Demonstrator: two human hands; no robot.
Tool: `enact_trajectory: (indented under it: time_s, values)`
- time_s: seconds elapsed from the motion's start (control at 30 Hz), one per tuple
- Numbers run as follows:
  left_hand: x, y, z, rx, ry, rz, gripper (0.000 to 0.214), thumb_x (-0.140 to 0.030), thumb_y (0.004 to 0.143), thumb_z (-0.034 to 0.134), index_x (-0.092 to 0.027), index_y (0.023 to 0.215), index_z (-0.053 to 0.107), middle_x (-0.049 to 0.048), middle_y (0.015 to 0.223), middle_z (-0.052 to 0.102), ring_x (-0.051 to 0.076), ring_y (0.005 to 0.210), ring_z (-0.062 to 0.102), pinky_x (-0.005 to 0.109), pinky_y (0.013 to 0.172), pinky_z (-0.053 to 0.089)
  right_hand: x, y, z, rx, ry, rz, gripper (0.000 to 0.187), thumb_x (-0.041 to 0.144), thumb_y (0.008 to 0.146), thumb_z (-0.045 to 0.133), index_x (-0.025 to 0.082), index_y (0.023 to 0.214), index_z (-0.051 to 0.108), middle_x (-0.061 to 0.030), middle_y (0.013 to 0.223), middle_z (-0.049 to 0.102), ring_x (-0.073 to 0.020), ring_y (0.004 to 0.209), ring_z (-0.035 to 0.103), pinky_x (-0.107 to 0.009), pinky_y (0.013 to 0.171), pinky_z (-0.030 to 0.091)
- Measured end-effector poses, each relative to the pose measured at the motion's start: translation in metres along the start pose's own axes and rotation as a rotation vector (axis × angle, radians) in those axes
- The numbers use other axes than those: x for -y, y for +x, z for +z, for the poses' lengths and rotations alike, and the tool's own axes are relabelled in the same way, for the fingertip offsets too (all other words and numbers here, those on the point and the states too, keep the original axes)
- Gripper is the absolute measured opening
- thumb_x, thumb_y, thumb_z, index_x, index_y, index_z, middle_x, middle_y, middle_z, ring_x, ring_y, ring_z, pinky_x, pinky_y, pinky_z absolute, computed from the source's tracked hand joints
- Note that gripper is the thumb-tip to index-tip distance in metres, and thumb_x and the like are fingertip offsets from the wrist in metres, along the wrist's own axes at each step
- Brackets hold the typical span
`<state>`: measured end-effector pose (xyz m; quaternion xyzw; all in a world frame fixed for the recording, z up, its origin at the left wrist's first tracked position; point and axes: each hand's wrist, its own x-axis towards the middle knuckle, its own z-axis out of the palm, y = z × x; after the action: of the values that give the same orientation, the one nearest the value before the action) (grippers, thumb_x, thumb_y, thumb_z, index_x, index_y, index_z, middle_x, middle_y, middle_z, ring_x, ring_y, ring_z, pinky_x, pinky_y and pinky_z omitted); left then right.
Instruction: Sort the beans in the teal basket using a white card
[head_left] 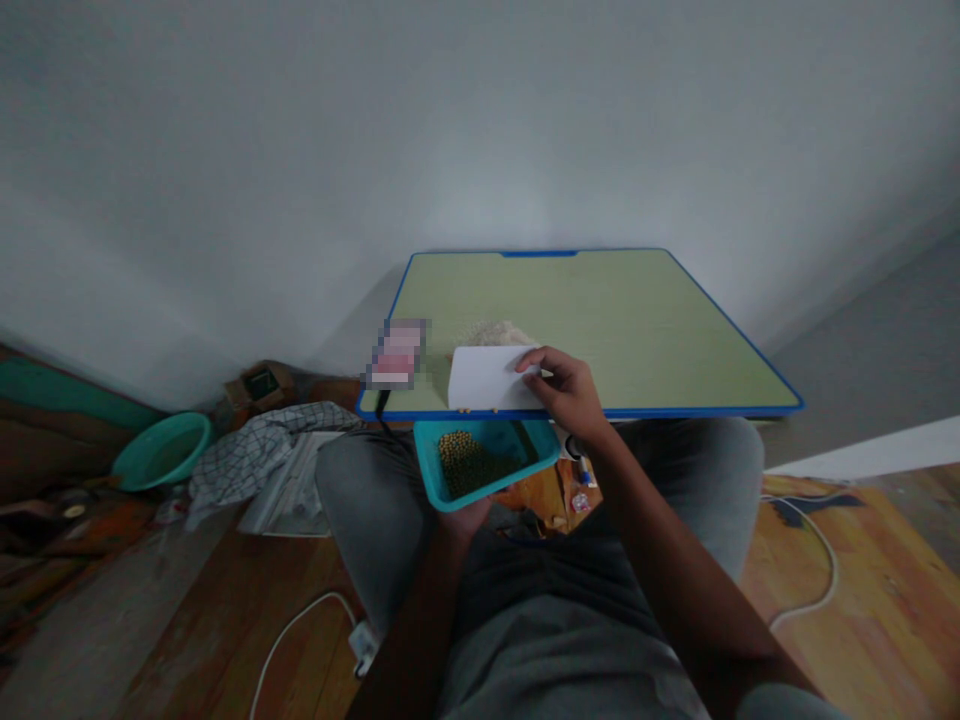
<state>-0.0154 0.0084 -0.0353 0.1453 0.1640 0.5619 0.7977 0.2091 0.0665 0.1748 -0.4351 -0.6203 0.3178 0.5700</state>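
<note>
While our right hand [561,385] pinches the right end of a white card [484,376] between thumb and fingers, the card stretches away from it toward nine o'clock, its long axis running along the table's near edge. Our left hand [463,515] is under the near side of a turquoise container [427,465]; its fingers are hidden, so we cannot tell how they are set. The container lies at about half past seven from our right hand, below the table edge, with its long axis roughly from nine to three o'clock; the left hand is the nearer one.

A few round, yellowish beans [464,410] sit at the table edge by the card's near side, at eight o'clock from our right hand. Inside the container we see rounded grains [456,446], yellow at the upper left and dark greenish toward the middle, though shadow may account for that. Behind the card, at ten o'clock from our right hand, is a pale, crumbly-looking heap [496,332]. The table [645,330] is smooth, pale green and blue-rimmed; at nine o'clock from the card lies a pixelated pinkish rectangle [399,355].
</note>
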Motion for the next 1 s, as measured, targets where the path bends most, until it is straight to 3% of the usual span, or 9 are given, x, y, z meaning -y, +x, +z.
enact_trajectory:
  time_s: [0.3,0.53,0.6,0.73,0.8,0.9,1.0]
  values:
    - [-0.0038,-0.0025,0.0039,0.019,-0.016,-0.01,0.034,-0.05,0.104,0.069,-0.026,0.117,0.09,0.0142,0.131,0.088,0.043,0.118,0.081,0.059,0.08,0.071,0.0035,-0.0009,0.0019,-0.012,0.017,0.015,0.014,0.031,0.084,0.073,0.024,0.093,0.081,-0.0053,0.101,0.081,-0.0189,0.085,0.067,-0.028,0.067,0.047]
    - [-0.004,-0.0024,0.0057,-0.023,-0.036,-0.024,0.036,-0.047,0.108,0.062,-0.027,0.12,0.089,0.0141,0.128,0.089,0.043,0.117,0.082,0.06,0.08,0.07,-0.004,0.0016,0.0032,-0.331,0.062,0.036,0.018,0.036,0.082,0.074,0.024,0.095,0.076,-0.0034,0.092,0.074,-0.017,0.077,0.059,-0.026,0.063,0.041]
    - [-0.0031,-0.0022,0.0058,-0.038,-0.033,-0.034,0.037,-0.048,0.108,0.062,-0.025,0.118,0.089,0.0149,0.124,0.089,0.042,0.116,0.081,0.06,0.082,0.069,-0.0045,0.001,0.0023,-0.299,0.055,0.048,0.018,0.034,0.08,0.073,0.023,0.094,0.076,-0.0029,0.09,0.073,-0.017,0.077,0.059,-0.026,0.062,0.04]
    - [-0.0017,-0.0014,0.0074,-0.073,-0.029,-0.026,0.042,-0.053,0.107,0.061,-0.023,0.114,0.089,0.0175,0.121,0.089,0.044,0.114,0.08,0.058,0.078,0.067,-0.0008,-0.0027,0.0022,-0.117,0.024,0.062,0.015,0.029,0.079,0.071,0.023,0.092,0.077,-0.0028,0.094,0.077,-0.0138,0.067,0.053,-0.026,0.059,0.038]
    - [-0.0016,-0.0011,0.0076,-0.084,-0.03,-0.023,0.043,-0.052,0.108,0.059,-0.023,0.119,0.088,0.018,0.121,0.088,0.044,0.111,0.08,0.058,0.076,0.066,0.0009,-0.004,0.003,-0.106,0.006,0.06,0.014,0.028,0.079,0.07,0.024,0.091,0.077,-0.0019,0.093,0.077,-0.0124,0.063,0.049,-0.027,0.057,0.037]
    - [-0.0012,-0.0009,0.0048,-0.086,-0.026,-0.034,0.045,-0.049,0.108,0.056,-0.023,0.127,0.087,0.0187,0.122,0.088,0.044,0.11,0.08,0.059,0.076,0.066,0.0011,-0.0038,0.0042,-0.207,-0.053,0.063,0.013,0.026,0.078,0.066,0.024,0.088,0.075,0.0005,0.081,0.07,-0.0125,0.06,0.044,-0.027,0.055,0.033]
    - [0.0002,-0.0003,-0.0013,-0.084,-0.025,-0.041,0.047,-0.05,0.109,0.054,-0.022,0.129,0.086,0.0203,0.125,0.087,0.046,0.114,0.079,0.059,0.077,0.065,-0.0003,-0.0017,0.0053,-0.354,-0.122,0.058,0.013,0.025,0.077,0.062,0.024,0.084,0.072,-0.0002,0.078,0.067,-0.0157,0.067,0.051,-0.027,0.058,0.035]
